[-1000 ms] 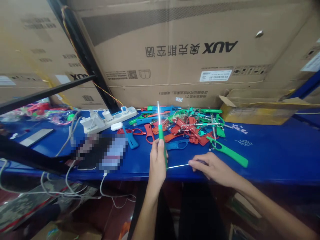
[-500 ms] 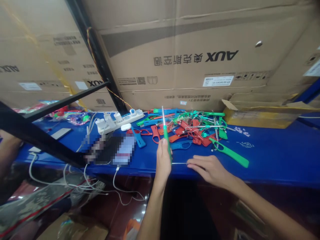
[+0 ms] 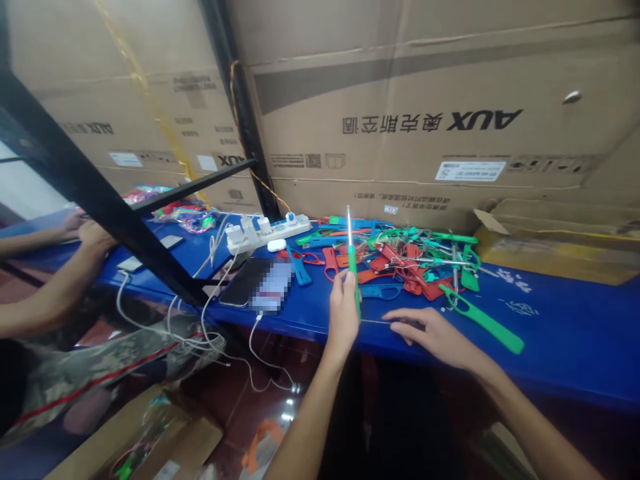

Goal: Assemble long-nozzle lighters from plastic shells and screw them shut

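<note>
My left hand [image 3: 344, 307] is closed round the green handle of a long-nosed lighter [image 3: 353, 267], held upright with its silver metal tube pointing up. A thin straight wire-like strand [image 3: 373, 322] runs sideways from the low end of the handle to my right hand [image 3: 433, 337]. The fingertips of that hand pinch its far end, partly hidden by the fingers. Beyond both hands lies a heap of lighter parts [image 3: 400, 263], with red, blue and green plastic shells, metal tubes and fine wires. A loose green lighter shell [image 3: 493, 323] rests right of my right hand.
A power strip [image 3: 270, 233] with chargers, a white case [image 3: 277, 245] and phones [image 3: 260, 283] lie on the blue table [image 3: 565, 340]. An open cardboard box [image 3: 560, 247] stands at right. A black frame post [image 3: 100, 167] slants at left, near another person's arms [image 3: 70, 267].
The view has swung left, so things appear shifted right. My left hand keeps its grip on the lighter. My right hand's fingers have shifted slightly at the strand's end.
</note>
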Motion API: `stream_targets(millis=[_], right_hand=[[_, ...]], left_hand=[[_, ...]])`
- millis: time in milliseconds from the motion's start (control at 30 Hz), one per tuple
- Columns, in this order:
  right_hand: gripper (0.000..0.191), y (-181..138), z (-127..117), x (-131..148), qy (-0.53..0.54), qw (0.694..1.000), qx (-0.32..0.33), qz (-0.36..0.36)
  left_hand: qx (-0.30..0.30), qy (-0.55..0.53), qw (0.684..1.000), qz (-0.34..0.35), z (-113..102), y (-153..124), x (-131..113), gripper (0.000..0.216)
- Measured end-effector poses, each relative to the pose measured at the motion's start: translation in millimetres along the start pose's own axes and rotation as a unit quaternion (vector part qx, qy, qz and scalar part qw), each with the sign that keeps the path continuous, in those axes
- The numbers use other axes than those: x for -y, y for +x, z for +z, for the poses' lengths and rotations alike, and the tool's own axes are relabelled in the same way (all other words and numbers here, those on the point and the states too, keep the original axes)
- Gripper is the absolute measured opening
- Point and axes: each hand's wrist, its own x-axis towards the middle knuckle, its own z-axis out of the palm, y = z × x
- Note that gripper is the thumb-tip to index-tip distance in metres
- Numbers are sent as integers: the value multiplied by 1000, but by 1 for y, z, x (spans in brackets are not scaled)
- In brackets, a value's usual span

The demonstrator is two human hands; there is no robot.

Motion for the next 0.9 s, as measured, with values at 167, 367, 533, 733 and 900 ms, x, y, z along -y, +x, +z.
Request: stream_targets(millis=[167, 367, 533, 733, 900], right_hand=[[32, -6, 8, -12, -77, 985, -101, -115], [24, -13, 13, -22, -207, 928, -173, -258], [24, -15, 18, -25, -298, 867, -211, -339], [33, -11, 31, -4, -224, 938, -111, -239], [51, -1, 24, 23, -68, 997, -13, 34]], left_hand=[[9, 7, 1000, 25, 0, -3, 1, 39], [29, 6, 1000, 6, 2, -6, 4, 41], [64, -19, 998, -22, 2, -3, 3, 47], [64, -50, 995, -51, -5, -4, 2, 47], [65, -63, 994, -64, -9, -6, -3, 49]])
